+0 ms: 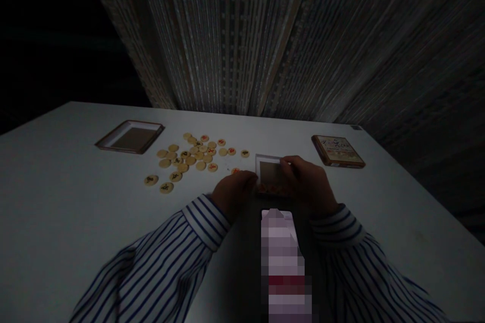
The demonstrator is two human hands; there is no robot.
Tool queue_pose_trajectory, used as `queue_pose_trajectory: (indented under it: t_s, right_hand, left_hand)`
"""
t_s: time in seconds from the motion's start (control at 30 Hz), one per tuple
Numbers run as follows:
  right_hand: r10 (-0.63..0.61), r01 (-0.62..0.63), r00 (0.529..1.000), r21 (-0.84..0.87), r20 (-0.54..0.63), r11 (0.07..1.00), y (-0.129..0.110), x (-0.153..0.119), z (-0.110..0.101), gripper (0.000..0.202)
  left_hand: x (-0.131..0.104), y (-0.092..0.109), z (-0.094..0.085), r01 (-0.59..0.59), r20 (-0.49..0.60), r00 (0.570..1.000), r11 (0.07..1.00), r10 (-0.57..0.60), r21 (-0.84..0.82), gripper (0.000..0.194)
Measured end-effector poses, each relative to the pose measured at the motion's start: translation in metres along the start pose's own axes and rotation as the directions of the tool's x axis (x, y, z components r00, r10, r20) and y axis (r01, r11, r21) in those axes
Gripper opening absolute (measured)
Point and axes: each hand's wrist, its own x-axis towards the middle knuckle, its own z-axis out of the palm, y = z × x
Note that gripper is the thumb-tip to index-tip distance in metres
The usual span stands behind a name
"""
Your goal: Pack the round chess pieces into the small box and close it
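A small shallow box (271,174) with white walls and a brown bottom sits between my hands, with a few red-marked xiangqi pieces (273,189) along its near side. My left hand (234,193) is closed at the left wall, its fingers bunched and partly hidden. On the opposite side my right hand (308,181) pinches the far right corner with thumb and fingers. Just beyond my left hand lies a loose red-marked piece (235,171). To the left spreads a scattered group of round wooden pieces (190,160), some face up with black or red characters, others blank side up.
An open box lid or tray (132,137) lies at the far left of the white table (113,202). A closed printed box (339,151) is at the right. A lit phone (280,247), blurred out, lies in front of me. A striped curtain (242,35) hangs behind the table.
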Motion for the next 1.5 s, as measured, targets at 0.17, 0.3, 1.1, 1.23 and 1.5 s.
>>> queue_pose_trajectory:
  t_s: [0.17,0.3,1.1,1.23,1.5]
  right_hand:
    - [-0.023,0.024,1.0,-0.043,0.017,0.999,-0.001,-0.001,0.004,0.028]
    - [-0.027,0.028,0.999,-0.059,0.032,0.998,-0.001,-0.002,0.004,0.028]
    - [-0.009,0.008,1.0,0.044,0.026,0.999,-0.002,-0.002,0.004,0.025]
    - [-0.017,0.017,1.0,0.089,0.0,0.996,-0.002,-0.002,0.004,0.023]
    - [-0.027,0.028,1.0,0.118,-0.008,0.993,0.001,-0.003,0.005,0.022]
  left_hand:
    - [-0.001,0.001,-0.001,0.016,-0.025,1.0,1.0,-0.016,-0.001,0.022]
    - [-0.003,0.004,-0.003,0.04,-0.023,0.999,0.999,-0.04,-0.006,0.024]
    - [-0.003,0.003,-0.015,0.027,-0.174,0.984,0.999,-0.033,-0.032,0.037]
    - [-0.003,0.0,-0.011,-0.04,-0.23,0.973,0.99,0.007,-0.139,0.02]
    - [-0.006,-0.001,-0.008,-0.135,-0.262,0.961,0.981,0.095,-0.14,0.019]
